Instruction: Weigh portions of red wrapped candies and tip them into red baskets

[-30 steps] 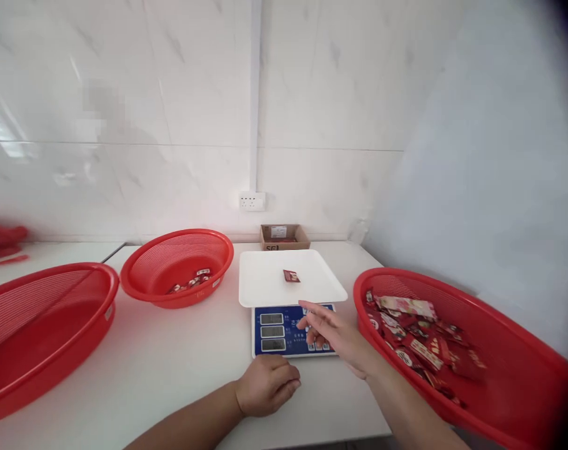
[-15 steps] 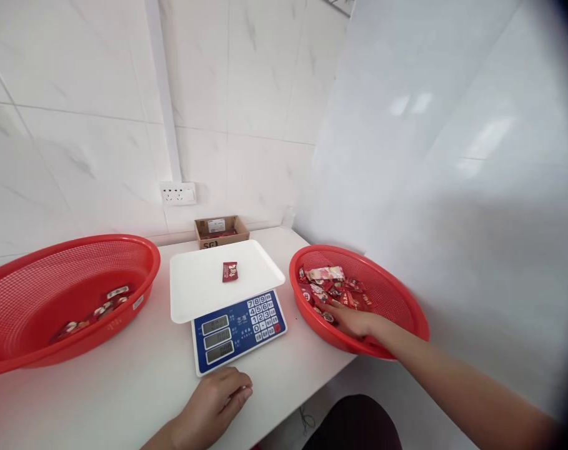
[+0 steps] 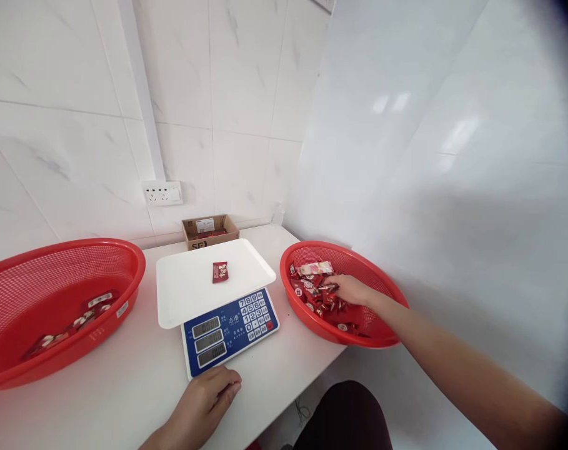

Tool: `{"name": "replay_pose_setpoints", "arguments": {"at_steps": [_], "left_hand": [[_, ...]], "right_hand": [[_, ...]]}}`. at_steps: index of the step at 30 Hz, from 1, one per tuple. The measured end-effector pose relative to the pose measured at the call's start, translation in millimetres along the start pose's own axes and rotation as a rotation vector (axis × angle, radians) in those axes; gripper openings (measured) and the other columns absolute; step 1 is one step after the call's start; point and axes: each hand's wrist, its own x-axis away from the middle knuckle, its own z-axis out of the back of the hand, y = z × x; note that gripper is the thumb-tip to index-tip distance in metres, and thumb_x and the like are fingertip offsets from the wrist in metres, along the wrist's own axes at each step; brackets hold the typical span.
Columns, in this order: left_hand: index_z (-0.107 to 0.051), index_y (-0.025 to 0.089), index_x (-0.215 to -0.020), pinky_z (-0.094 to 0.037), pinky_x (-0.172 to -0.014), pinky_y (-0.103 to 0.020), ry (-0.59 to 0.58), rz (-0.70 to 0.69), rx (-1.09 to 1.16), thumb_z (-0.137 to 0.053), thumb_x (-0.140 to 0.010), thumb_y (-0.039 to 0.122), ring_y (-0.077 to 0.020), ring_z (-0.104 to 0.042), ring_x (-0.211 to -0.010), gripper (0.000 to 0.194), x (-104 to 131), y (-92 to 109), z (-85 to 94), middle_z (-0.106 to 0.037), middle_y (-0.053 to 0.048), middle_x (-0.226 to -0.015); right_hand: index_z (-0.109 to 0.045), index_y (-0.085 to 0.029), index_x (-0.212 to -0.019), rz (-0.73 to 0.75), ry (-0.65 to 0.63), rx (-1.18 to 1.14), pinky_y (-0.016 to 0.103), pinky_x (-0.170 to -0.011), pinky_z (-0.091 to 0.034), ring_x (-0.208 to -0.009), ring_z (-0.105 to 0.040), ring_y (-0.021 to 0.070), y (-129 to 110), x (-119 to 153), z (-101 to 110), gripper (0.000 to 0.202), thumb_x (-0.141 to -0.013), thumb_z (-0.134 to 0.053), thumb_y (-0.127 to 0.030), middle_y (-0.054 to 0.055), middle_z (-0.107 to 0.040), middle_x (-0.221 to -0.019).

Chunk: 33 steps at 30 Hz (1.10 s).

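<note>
My right hand [image 3: 352, 289] is inside the right red basket [image 3: 382, 269], with its fingers bent down among small red snack packets [image 3: 328, 300]. Its fingertips are drawn together at the pile; what they pinch, if anything, is unclear. My left hand [image 3: 209, 397] rests on the table at the front edge of a digital scale [image 3: 230, 331], fingers curled in and nothing showing in them. One dark red packet [image 3: 220, 272] lies flat on the scale's white tray [image 3: 185, 290]. A pale pink packet [image 3: 315, 268] lies on the pile in the right basket.
Another large red basket [image 3: 134, 269] at the left holds several packets [image 3: 84, 320]. Behind the scale, a small cardboard box [image 3: 218, 240] stands against the tiled wall. The white table [image 3: 260, 381] ends at its front right edge, near my knee [image 3: 344, 415].
My right hand has moved farther back in the basket, lifting off the near packets and bending its fingers. The left hand stays by the scale. The view has swung slightly right.
</note>
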Motion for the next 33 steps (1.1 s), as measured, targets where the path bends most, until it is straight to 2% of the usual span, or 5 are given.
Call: {"name": "replay_pose_setpoints", "arguments": {"at_steps": [9,19,22,27,33], "left_hand": [[-0.058,0.024,-0.090,-0.047,-0.069,-0.021,-0.012,0.014,0.031,-0.040,-0.091,0.030,-0.0155,-0.060,-0.077,0.019,-1,-4,-2.7,-0.063,-0.001,-0.085],[-0.058,0.024,-0.091,-0.048,-0.069,-0.022,-0.023,0.031,0.047,-0.039,-0.091,0.033,-0.0170,-0.060,-0.078,0.022,-2,-4,-2.2,-0.063,-0.003,-0.086],[-0.058,0.025,-0.091,-0.048,-0.070,-0.021,-0.028,0.039,0.055,-0.040,-0.091,0.032,-0.0165,-0.060,-0.078,0.020,-2,-3,-1.6,-0.063,-0.002,-0.087],[-0.058,0.025,-0.091,-0.047,-0.072,-0.021,-0.057,0.057,0.067,-0.039,-0.091,0.033,-0.0165,-0.060,-0.080,0.020,-1,-2,-1.2,-0.063,-0.002,-0.088],[-0.059,0.024,-0.091,-0.048,-0.072,-0.022,-0.059,0.053,0.056,-0.039,-0.091,0.034,-0.0172,-0.060,-0.080,0.022,-1,-3,-0.9,-0.063,-0.003,-0.089]], "right_hand": [[-0.065,-0.019,-0.095,0.079,0.000,-0.216,0.025,-0.070,-0.046,-0.083,-0.062,0.0185,21,-6,9,0.028,-0.071,-0.052,-0.012,0.003,-0.069,-0.094],[-0.065,-0.019,-0.097,-0.045,-0.009,-0.173,0.027,-0.075,-0.046,-0.087,-0.062,0.0213,25,-10,9,0.025,-0.075,-0.054,-0.021,0.005,-0.068,-0.097],[-0.051,-0.022,-0.122,-0.004,-0.123,-0.158,0.031,-0.087,-0.042,-0.109,-0.052,0.0241,24,-7,6,0.052,-0.072,-0.060,-0.034,0.007,-0.054,-0.124],[-0.019,-0.023,-0.139,-0.058,-0.220,0.100,0.040,-0.100,-0.028,-0.129,-0.022,0.0336,23,-9,-15,0.115,-0.042,-0.080,-0.036,0.013,-0.013,-0.147],[-0.049,-0.022,-0.118,0.055,-0.066,0.060,0.031,-0.082,-0.041,-0.100,-0.054,0.0247,18,-9,-23,0.063,-0.058,-0.067,-0.017,0.008,-0.056,-0.117]]}}
